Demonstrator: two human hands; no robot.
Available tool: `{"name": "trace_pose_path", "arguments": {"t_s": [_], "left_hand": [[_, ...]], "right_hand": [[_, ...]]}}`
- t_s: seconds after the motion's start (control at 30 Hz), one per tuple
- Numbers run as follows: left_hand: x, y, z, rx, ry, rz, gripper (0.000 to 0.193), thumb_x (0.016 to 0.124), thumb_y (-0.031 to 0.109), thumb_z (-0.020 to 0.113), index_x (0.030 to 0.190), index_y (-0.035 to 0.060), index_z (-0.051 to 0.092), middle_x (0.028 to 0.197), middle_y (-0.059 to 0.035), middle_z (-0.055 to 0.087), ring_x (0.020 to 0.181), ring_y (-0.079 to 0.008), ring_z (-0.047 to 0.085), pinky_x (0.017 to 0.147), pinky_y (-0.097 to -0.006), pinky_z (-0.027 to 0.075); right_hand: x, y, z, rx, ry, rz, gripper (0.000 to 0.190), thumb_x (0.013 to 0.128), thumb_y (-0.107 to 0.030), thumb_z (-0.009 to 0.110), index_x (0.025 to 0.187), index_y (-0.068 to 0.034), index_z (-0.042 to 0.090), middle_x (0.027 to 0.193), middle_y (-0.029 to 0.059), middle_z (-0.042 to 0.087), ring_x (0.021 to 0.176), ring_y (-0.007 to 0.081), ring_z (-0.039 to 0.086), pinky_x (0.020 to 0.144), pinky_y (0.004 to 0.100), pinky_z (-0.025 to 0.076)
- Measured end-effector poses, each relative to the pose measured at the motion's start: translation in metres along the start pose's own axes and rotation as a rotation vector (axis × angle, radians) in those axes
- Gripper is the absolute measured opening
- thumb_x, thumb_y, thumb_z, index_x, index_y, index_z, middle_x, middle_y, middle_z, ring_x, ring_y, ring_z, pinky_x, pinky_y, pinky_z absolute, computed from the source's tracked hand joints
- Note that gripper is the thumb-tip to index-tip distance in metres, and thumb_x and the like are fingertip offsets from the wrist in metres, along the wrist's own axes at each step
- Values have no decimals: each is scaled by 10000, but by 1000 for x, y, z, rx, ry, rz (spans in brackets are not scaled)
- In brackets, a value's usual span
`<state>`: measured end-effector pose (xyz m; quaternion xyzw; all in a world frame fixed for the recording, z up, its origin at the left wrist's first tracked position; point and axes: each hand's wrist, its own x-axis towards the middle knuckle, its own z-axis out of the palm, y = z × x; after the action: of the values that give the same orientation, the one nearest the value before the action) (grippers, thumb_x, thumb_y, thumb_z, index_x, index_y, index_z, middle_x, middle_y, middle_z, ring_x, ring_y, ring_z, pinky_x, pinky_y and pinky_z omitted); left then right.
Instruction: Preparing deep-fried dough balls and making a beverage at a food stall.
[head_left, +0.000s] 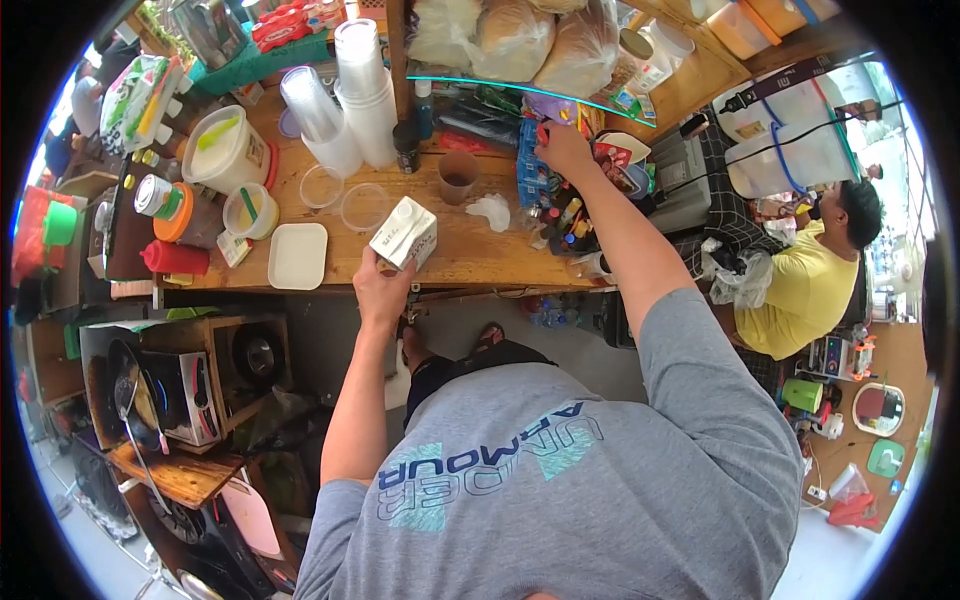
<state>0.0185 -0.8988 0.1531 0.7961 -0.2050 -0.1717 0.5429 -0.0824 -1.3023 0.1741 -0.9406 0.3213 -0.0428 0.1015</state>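
My left hand grips a white drink carton with a round cap, held over the front edge of the wooden table. My right hand reaches to the back right, over a strip of blue packets. Something red shows at its fingertips; whether the fingers hold it cannot be made out. A plastic cup with a brownish look stands between my hands, beside a crumpled piece of clear plastic. Two round clear lids lie left of the cup.
Tall stacks of plastic cups stand at the back. Left are a white tray, a red squeeze bottle and open tubs. Bagged bread fills a shelf above. A frying pan sits lower left. A person in yellow is at right.
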Motion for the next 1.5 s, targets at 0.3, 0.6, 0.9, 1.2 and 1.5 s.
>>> {"name": "trace_pose_path", "arguments": {"t_s": [0.3, 0.6, 0.9, 1.2, 1.5], "left_hand": [[-14, 10, -26, 84, -304, 142, 481, 761, 177, 834, 1143, -9, 609, 1023, -212, 739, 858, -334, 746, 734, -400, 584], [-12, 65, -18, 241, -489, 340, 488, 725, 189, 841, 1117, -8, 627, 972, -221, 723, 826, -367, 726, 714, -431, 576], [-10, 65, -38, 311, -558, 307, 466, 738, 155, 844, 1114, -30, 639, 951, -153, 745, 724, -227, 749, 640, -324, 607], [19, 53, -62, 287, -717, 246, 464, 734, 68, 808, 1155, -43, 649, 1028, -139, 743, 842, -173, 734, 678, -310, 619], [18, 55, -87, 401, -548, 367, 574, 686, 252, 855, 1165, 9, 653, 982, -234, 729, 946, -405, 714, 820, -454, 574]], "right_hand": [[-83, -51, -33, 85, 83, 59, 281, 840, -278, 681, 973, -34, 717, 949, 229, 713, 913, 398, 700, 850, 527, 545], [-178, -199, -45, 213, 188, 52, 428, 921, -446, 612, 796, -52, 721, 694, 171, 698, 633, 361, 696, 586, 491, 548], [-183, -210, -32, 240, -64, 120, 433, 964, -405, 561, 821, -32, 727, 756, 171, 728, 720, 353, 725, 667, 482, 578], [-167, -176, -7, 232, 9, -596, 412, 990, -407, 558, 1137, -24, 585, 1039, 150, 629, 976, 329, 684, 775, 487, 572], [-151, -215, -32, 83, -166, -438, 409, 994, -417, 559, 1093, -22, 589, 1071, 153, 622, 1009, 327, 670, 765, 474, 555]]}}
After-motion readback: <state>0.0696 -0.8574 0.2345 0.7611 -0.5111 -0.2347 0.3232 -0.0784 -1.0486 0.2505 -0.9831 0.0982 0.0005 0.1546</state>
